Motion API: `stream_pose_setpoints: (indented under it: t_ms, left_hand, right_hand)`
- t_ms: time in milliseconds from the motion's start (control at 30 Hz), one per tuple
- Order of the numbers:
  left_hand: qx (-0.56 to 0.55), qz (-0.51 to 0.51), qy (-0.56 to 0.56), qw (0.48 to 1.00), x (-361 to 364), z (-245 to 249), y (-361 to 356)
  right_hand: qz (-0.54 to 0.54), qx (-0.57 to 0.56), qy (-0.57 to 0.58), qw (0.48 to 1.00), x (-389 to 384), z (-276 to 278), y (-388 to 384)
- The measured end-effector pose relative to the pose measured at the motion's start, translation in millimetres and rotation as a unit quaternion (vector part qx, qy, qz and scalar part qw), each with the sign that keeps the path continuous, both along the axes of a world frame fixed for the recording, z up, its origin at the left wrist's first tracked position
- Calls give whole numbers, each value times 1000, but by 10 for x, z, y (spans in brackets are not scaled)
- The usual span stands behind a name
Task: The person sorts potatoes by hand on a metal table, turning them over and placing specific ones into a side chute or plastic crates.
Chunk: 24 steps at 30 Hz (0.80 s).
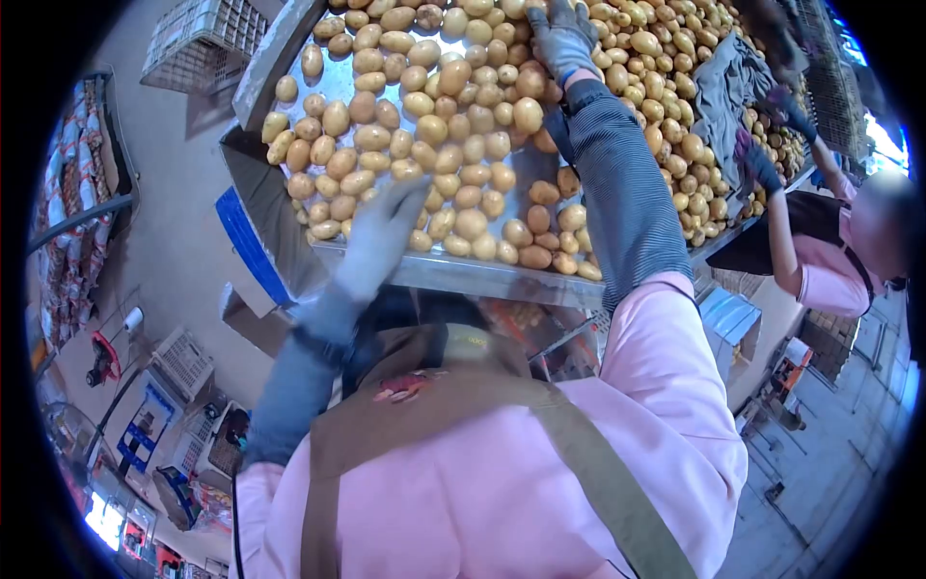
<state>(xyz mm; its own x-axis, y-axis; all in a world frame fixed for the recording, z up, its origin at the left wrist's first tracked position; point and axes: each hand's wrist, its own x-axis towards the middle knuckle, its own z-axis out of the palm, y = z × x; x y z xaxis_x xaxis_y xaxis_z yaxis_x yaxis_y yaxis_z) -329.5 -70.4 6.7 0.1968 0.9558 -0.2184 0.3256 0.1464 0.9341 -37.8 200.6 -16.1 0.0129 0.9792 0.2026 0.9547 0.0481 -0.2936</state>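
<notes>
While reaching with the gloved right hand [562,43], fingers spread, across the metal table [463,274], holds the gloved left hand [384,232], too blurred to tell its finger pose, among potatoes [471,224] by the near edge, loosely layered leftward, with a dense heap [644,42] apparently left rightward.

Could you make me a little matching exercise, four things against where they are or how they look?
Things
1. left hand
2. right hand
3. grey cloth
4. apron

Places and colours
A. brown, worn over a pink shirt
B. over the potatoes, close to the table's near rim
C. spread on the potatoes, toward the co-worker
D. reached out farther, among the potatoes

Pairs: 1-B, 2-D, 3-C, 4-A
</notes>
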Motion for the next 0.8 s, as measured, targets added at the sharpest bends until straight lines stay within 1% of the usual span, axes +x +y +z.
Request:
stream_pose_setpoints:
  t_ms: [33,67,133,167,200,233,267,333,367,400,467,500,533,567,600,667,733,767,800]
  left_hand:
    - [90,-32,51,994,167,-18,278]
    - [178,-66,101,977,340,-11,591]
    - [296,-161,217,916,659,11,1174]
    - [261,-194,270,906,803,-34,1351]
    - [226,-227,321,891,920,-128,1490]
    - [256,-235,313,884,1020,-346,1590]
    - [214,-243,304,896,1035,-314,1638]
    - [123,-268,284,912,1023,-182,1695]
    - [-14,-170,197,965,992,-57,1672]
    - [-35,-56,62,996,892,5,1511]
    - [5,20,76,997,747,-111,1420]
    - [66,-11,87,994,757,-174,1401]
    - [122,-41,98,987,765,-239,1355]
    - [211,-113,173,955,856,-207,1364]
    - [262,-201,299,895,990,-161,1407]
    - [334,-257,393,817,1194,-449,1520]
    - [296,-288,413,812,1298,-446,1618]
    - [262,-318,433,801,1378,-461,1740]
    - [200,-355,422,810,1396,-356,1824]
  right_hand:
    - [53,20,-17,998,28,-158,39]
    - [103,39,-32,993,73,-334,57]
    - [101,-7,-100,990,-56,-67,-514]
    - [117,-40,-79,989,101,-154,-747]
    - [103,-54,-113,987,164,-71,-1088]
    - [70,-97,-166,979,202,34,-1436]
    - [69,-56,-130,988,299,86,-1751]
    - [33,-82,-166,982,471,107,-2245]
    - [9,-65,-148,987,442,183,-2381]
    - [-14,-49,-130,990,387,240,-2470]
    - [-53,12,-1,999,310,283,-2488]
    - [-71,43,63,995,250,307,-2465]
    - [-40,22,79,996,164,342,-2404]
    - [-9,3,97,995,49,384,-2266]
    - [22,-15,114,993,-52,349,-2131]
    - [56,-73,39,995,-127,-59,-1823]
    - [39,-131,-129,982,-222,-164,-1549]
    - [55,-192,-112,973,-139,-216,-1388]
    - [99,-154,-57,982,-26,-208,-1372]
